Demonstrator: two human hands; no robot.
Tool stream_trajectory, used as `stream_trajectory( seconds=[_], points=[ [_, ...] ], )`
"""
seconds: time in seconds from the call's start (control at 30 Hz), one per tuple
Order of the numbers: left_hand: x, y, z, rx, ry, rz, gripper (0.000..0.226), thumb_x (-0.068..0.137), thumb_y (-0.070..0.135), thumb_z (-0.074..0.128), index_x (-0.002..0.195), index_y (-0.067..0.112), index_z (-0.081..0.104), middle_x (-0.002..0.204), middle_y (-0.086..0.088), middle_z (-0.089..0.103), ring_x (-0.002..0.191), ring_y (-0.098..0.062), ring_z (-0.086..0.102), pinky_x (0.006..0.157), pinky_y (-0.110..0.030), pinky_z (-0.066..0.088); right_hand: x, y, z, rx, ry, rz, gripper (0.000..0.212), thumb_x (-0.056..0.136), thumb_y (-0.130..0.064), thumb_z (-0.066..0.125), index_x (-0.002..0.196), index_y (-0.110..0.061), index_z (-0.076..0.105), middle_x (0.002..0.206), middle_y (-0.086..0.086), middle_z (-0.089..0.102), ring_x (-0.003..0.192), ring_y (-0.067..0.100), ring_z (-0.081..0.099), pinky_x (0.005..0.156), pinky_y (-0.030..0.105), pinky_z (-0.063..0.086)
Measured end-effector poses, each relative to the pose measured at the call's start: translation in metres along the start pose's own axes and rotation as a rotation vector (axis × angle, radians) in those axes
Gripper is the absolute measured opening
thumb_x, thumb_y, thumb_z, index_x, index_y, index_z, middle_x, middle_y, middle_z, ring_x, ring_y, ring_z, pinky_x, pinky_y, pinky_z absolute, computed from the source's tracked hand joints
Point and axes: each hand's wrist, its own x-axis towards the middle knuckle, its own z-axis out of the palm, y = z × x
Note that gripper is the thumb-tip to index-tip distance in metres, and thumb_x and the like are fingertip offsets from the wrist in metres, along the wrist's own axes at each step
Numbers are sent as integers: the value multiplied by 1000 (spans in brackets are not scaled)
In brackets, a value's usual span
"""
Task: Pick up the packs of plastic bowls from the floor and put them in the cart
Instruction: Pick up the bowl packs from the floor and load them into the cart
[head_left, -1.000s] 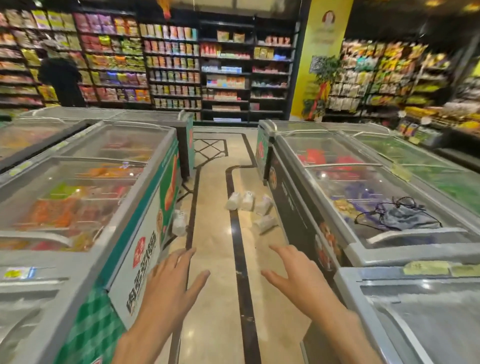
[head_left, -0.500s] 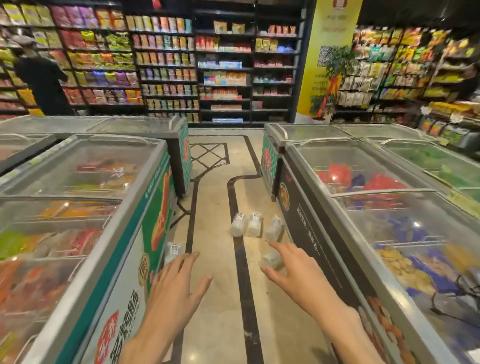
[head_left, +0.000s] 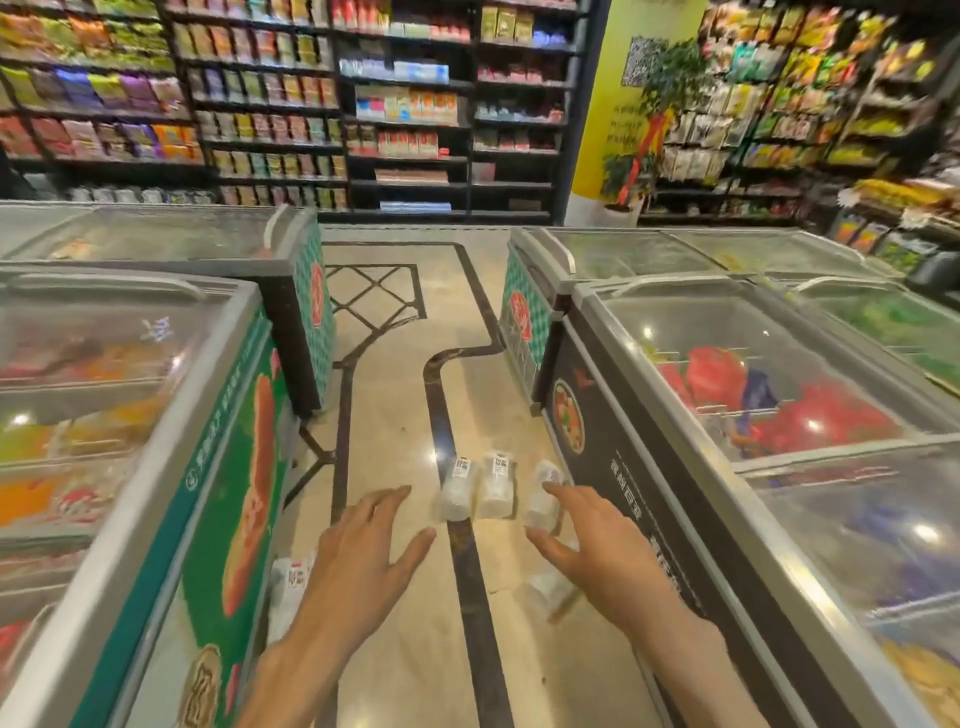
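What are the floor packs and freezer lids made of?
Packs: likely clear plastic film over white bowls; translucent sheen, white printed labels. Freezer lids: glass or clear acrylic, glossy; light glints and goods show through, pale grey frames, metal or plastic, unclear.

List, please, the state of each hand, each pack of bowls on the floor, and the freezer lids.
Left hand: open, empty, fingers spread above the floor.
Right hand: open, empty.
Three packs in a row: lying on the floor, not held.
Pack by the left freezer: lying on the floor.
Pack under the right hand: lying on the floor, blurred.
Freezer lids: closed.
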Motion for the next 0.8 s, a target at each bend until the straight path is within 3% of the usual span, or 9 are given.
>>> stream_trajectory(
  seconds=[0.13, 0.43, 0.53, 0.67, 0.8],
  points=[
    [121, -11, 20, 29, -36, 22, 65, 98, 66, 43, 155, 34, 36, 157, 9, 41, 142, -13, 41, 116, -36, 36, 98, 13, 3, 19, 31, 44, 59, 95, -61, 55, 147, -37, 43, 141, -13, 54, 126, 10, 54, 100, 32, 46],
    [373, -60, 139, -52, -194, 2, 67, 97, 65, 47, 155, 34, 34, 153, 9, 45, 138, -11, 44, 110, -33, 39, 346, 97, 54, 124, -24, 191, 59, 94, -58, 56, 147, -35, 42, 145, -11, 51, 131, 13, 50, 106, 42, 45],
    [451, -79, 187, -52, -244, -56, 68, 96, 67, 47, 154, 35, 34, 153, 9, 44, 137, -12, 46, 108, -32, 40, 430, 133, 79, 108, -100, 247, 61, 96, -59, 52, 149, -32, 40, 149, -9, 47, 135, 14, 47, 109, 37, 41],
    [548, -107, 251, -59, -317, -64, 59, 98, 59, 52, 150, 34, 40, 146, 8, 51, 132, -12, 47, 100, -26, 36, 527, 168, 116, 109, -173, 337, 63, 93, -58, 57, 148, -29, 46, 143, -4, 55, 126, 19, 56, 101, 39, 47],
    [624, -147, 330, -46, -360, -111, 61, 99, 55, 51, 153, 30, 37, 148, 4, 48, 134, -19, 47, 106, -35, 39, 601, 201, 174, 115, -234, 401, 60, 93, -59, 58, 145, -31, 47, 142, -5, 56, 124, 18, 57, 95, 35, 47]
  ],
)
